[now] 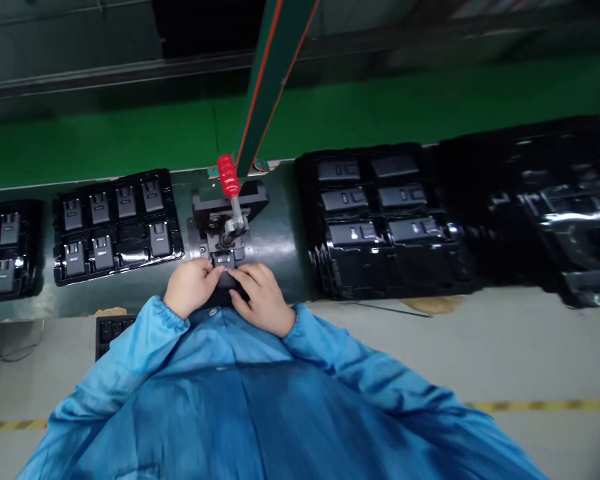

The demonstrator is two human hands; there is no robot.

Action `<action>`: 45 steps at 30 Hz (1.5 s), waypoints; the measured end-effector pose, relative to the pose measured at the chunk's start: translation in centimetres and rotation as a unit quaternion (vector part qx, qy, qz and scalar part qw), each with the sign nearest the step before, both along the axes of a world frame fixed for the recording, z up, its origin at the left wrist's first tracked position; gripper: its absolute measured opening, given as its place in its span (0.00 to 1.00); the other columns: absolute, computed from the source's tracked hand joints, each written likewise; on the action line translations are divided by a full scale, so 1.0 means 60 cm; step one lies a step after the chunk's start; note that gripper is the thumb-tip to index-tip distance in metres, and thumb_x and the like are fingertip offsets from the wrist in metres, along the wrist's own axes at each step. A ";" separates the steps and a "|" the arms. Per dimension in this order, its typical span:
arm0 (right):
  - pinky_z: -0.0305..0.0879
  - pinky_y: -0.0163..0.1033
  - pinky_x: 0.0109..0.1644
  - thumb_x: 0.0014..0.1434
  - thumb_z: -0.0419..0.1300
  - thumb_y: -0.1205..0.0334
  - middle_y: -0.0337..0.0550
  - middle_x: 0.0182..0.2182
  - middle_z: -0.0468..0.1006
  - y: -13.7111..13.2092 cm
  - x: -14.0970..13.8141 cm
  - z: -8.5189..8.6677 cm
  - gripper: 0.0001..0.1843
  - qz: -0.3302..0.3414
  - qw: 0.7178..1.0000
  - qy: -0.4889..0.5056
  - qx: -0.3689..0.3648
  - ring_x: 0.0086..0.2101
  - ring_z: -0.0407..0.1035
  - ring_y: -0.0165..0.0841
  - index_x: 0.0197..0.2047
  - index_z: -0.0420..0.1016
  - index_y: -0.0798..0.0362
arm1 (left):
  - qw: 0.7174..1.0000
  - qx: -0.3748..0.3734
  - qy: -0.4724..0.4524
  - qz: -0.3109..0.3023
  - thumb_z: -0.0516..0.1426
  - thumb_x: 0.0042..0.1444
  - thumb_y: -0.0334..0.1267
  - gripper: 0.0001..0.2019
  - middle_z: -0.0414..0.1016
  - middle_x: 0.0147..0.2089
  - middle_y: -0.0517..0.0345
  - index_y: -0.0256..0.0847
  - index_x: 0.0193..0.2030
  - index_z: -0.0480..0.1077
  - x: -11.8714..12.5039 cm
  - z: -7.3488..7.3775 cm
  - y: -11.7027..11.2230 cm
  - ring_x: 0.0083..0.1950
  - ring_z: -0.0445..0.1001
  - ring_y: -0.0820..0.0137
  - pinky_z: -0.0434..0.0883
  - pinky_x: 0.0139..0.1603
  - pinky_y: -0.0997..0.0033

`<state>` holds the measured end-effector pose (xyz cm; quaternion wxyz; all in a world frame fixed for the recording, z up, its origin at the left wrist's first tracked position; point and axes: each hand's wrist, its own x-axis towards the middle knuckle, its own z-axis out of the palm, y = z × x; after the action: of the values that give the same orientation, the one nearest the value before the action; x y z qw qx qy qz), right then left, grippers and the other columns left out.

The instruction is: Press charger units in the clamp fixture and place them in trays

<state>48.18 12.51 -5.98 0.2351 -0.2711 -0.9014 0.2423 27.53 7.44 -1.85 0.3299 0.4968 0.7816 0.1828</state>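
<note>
So the person's left hand (193, 285) is half curled, with its fingertips on a small dark grey rectangular plastic piece (225, 275). The right hand (263, 297) is looser, fingers partly spread, with its tips at the same piece from the other side. Can't tell if either 1 really grips it or just presses. The piece sits right in front of the blue-sleeved person, at the near end of a metal toggle clamp with a ribbed red handle (229, 177), handle sticking up. Off to the left there's a black shiny plastic tray (133, 248) with 7 dark grey pieces in 2 rows. To the right, a bigger black moulded plastic tray (367, 272) holds 6 longer dark grey pieces, 3 rows of 2.
</note>
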 end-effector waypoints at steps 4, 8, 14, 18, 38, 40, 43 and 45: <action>0.70 0.55 0.55 0.69 0.60 0.60 0.55 0.51 0.76 -0.003 -0.002 0.002 0.22 -0.005 1.000 -0.007 0.000 0.49 0.67 0.47 0.63 0.74 0.56 | 1.000 -0.009 0.008 -0.007 0.58 0.67 0.53 0.20 0.74 0.26 0.59 0.44 0.27 0.71 -0.003 0.002 0.000 0.29 0.70 0.68 0.56 0.32 0.67; 0.69 0.54 0.55 0.69 0.60 0.60 0.55 0.52 0.76 -0.004 -0.003 0.002 0.23 -0.008 1.000 -0.014 -0.002 0.49 0.67 0.47 0.65 0.74 0.57 | 0.999 -0.005 0.027 -0.020 0.57 0.68 0.54 0.21 0.76 0.27 0.57 0.43 0.27 0.72 -0.005 0.002 0.001 0.31 0.71 0.67 0.57 0.32 0.66; 0.69 0.54 0.56 0.70 0.59 0.59 0.55 0.52 0.76 -0.002 -0.006 0.005 0.23 -0.011 1.000 -0.022 -0.006 0.50 0.67 0.48 0.65 0.74 0.56 | 0.998 -0.027 0.049 -0.012 0.56 0.67 0.55 0.23 0.73 0.25 0.58 0.44 0.26 0.70 -0.001 0.010 0.004 0.28 0.69 0.67 0.55 0.32 0.66; 0.69 0.55 0.56 0.70 0.59 0.58 0.55 0.52 0.76 -0.002 -0.008 0.008 0.23 -0.018 0.999 -0.025 -0.012 0.51 0.67 0.48 0.65 0.74 0.56 | 0.996 -0.038 0.075 -0.006 0.56 0.67 0.56 0.23 0.74 0.26 0.57 0.44 0.26 0.70 0.002 0.015 0.005 0.29 0.70 0.66 0.55 0.32 0.66; 0.73 0.57 0.55 0.70 0.60 0.59 0.54 0.49 0.78 0.021 0.021 -0.056 0.18 -0.015 0.995 0.094 0.034 0.49 0.73 0.47 0.60 0.76 0.52 | 0.956 0.222 0.152 0.117 0.56 0.70 0.38 0.08 0.82 0.44 0.50 0.42 0.45 0.78 -0.104 -0.018 -0.161 0.47 0.78 0.63 0.73 0.53 0.63; 0.74 0.56 0.54 0.70 0.60 0.57 0.54 0.48 0.79 0.026 0.022 -0.062 0.16 -0.024 0.994 0.101 0.033 0.49 0.74 0.47 0.58 0.78 0.52 | 0.946 0.227 0.203 0.109 0.57 0.69 0.39 0.11 0.81 0.55 0.46 0.42 0.53 0.78 -0.137 -0.031 -0.166 0.59 0.76 0.59 0.69 0.64 0.57; 0.75 0.55 0.54 0.71 0.60 0.56 0.53 0.47 0.79 0.031 0.022 -0.067 0.14 -0.035 0.993 0.108 0.038 0.48 0.75 0.46 0.55 0.79 0.52 | 0.944 0.194 0.251 0.091 0.59 0.69 0.43 0.18 0.78 0.64 0.44 0.44 0.62 0.76 -0.169 -0.053 -0.158 0.68 0.71 0.54 0.62 0.72 0.48; 0.75 0.54 0.53 0.71 0.60 0.55 0.52 0.46 0.80 0.034 0.023 -0.069 0.14 -0.037 0.993 0.108 0.037 0.47 0.76 0.46 0.54 0.79 0.52 | 0.945 0.180 0.259 0.086 0.59 0.70 0.45 0.18 0.79 0.62 0.46 0.44 0.62 0.76 -0.179 -0.065 -0.153 0.67 0.71 0.54 0.58 0.74 0.46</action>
<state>49.59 14.53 -10.09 0.3495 -0.2672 -0.8688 0.2273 16.78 -1.74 -5.77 0.0045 0.5090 0.8339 0.2133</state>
